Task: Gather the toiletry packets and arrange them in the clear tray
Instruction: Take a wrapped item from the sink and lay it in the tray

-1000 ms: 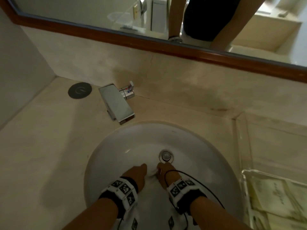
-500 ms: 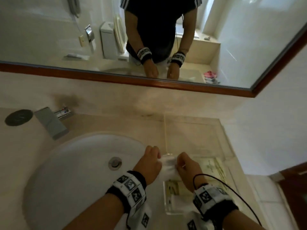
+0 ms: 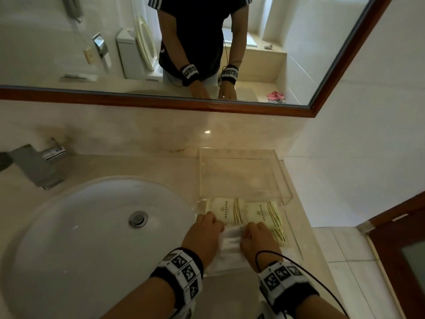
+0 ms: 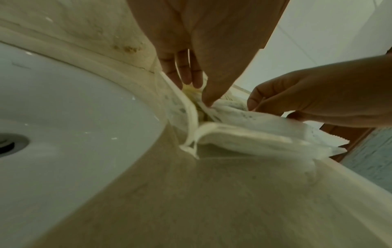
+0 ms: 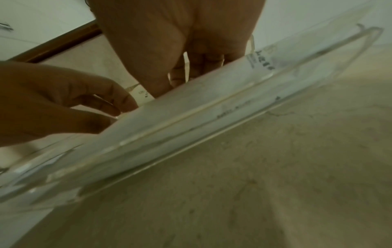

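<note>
Both hands are working one white toiletry packet (image 3: 231, 240) down into the near end of the clear tray (image 3: 285, 178), which is sitting on the tabletop (image 3: 161, 166) right beside the sink (image 3: 92, 215). The left hand (image 3: 202, 238) is pinching its left edge with curled fingers (image 4: 184, 72), and the right hand (image 3: 259, 242) is pinching the other side. Two cream packets (image 3: 243, 212) are already lying flat in there. I'm guessing these are super light, floppy and a bit slick, so holding by the crimped edges seems safest.
</note>
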Tool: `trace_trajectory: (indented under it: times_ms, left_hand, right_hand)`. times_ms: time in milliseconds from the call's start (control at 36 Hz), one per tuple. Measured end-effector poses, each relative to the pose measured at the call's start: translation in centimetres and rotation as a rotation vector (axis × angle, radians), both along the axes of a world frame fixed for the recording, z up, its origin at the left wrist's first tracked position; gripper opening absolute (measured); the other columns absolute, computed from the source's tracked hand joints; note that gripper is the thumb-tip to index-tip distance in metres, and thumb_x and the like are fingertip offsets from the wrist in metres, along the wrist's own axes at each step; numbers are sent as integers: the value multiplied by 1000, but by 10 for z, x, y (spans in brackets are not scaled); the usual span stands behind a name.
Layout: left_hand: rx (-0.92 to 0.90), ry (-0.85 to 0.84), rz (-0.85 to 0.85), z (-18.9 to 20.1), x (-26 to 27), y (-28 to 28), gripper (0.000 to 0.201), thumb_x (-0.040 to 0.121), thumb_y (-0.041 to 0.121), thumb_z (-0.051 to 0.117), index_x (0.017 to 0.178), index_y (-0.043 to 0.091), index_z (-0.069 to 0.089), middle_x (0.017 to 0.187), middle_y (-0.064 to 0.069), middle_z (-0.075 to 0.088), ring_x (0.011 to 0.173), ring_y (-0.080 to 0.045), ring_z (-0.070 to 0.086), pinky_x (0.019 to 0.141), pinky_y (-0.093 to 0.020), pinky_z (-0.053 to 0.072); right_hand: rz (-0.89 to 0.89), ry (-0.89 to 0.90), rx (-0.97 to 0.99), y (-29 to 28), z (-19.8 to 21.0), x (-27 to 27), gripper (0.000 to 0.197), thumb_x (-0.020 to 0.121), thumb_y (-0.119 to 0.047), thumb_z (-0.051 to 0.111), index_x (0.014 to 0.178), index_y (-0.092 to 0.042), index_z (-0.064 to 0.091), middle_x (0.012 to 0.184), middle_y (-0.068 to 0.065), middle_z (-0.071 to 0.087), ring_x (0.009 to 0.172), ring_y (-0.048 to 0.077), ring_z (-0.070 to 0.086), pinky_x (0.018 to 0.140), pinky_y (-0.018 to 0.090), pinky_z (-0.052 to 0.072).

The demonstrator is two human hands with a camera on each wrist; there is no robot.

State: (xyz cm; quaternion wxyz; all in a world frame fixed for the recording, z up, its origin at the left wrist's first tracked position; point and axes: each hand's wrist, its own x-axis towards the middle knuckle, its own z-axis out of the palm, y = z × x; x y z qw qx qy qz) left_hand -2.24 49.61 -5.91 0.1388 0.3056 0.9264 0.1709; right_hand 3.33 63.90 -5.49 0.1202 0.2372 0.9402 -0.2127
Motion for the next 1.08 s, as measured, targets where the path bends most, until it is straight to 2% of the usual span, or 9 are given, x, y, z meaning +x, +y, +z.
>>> trace_trajectory:
  times_ms: [56,194,278,389,500,750,833,972,1083]
  left_hand:
    - [-6,23,-2,3,0,-1,41,90,1,41,125,19,51,130,-3,43,120,-24,40,97,-31,41]
    - [11,50,5,18,8,-9,34,93,12,40,125,21,50,129,-1,46,118,-22,43,95,-32,41]
    - [23,56,55,28,14,-23,30,94,17,41,123,21,50,128,-1,47,117,-22,44,95,-33,41]
    - [39,70,138,38,23,-50,28,95,23,40,121,23,49,128,0,46,117,-22,44,96,-34,43]
    - [43,80,217,44,31,-73,26,95,21,40,120,21,50,126,0,46,115,-22,46,96,-35,44]
    - [40,36,366,56,48,-120,28,97,24,40,123,22,49,132,-1,46,119,-24,47,100,-38,44]
    - [20,50,425,61,54,-153,28,98,25,39,124,22,48,137,0,42,120,-23,46,101,-36,43]
    - [36,53,571,65,56,-229,28,96,25,40,122,24,49,130,1,47,117,-21,47,101,-34,41]
    - [7,39,679,63,60,-307,28,97,26,39,123,23,49,130,1,47,118,-22,47,102,-35,40]
  right_hand:
    - [18,9,43,2,4,0,20,87,-22,50,103,-12,57,112,9,52,104,28,51,87,34,44]
    - [89,76,64,7,21,2,20,85,-25,56,103,-15,56,110,6,50,103,26,51,84,33,45]
    - [145,80,49,5,29,-8,31,87,-25,53,118,-19,52,122,4,48,114,26,48,94,35,45]
    - [334,-10,44,-4,26,-27,52,92,-33,46,142,-29,30,153,-1,24,136,25,32,112,39,33]
    - [454,-134,110,-9,9,-42,54,94,-43,38,145,-36,23,159,-7,9,142,24,22,115,43,26]
    - [531,-182,211,-12,2,-35,53,93,-52,36,143,-38,26,157,-11,15,141,23,25,113,40,29]
    - [520,-50,271,-31,24,-34,50,92,-46,42,139,-34,34,152,-6,26,137,21,31,107,35,34]
    - [587,133,192,-115,54,-51,33,90,-35,51,122,-30,52,136,-1,44,122,21,47,100,33,40]
    - [739,144,92,-218,54,-62,27,89,-31,51,115,-26,56,127,-1,49,114,21,52,99,34,43]
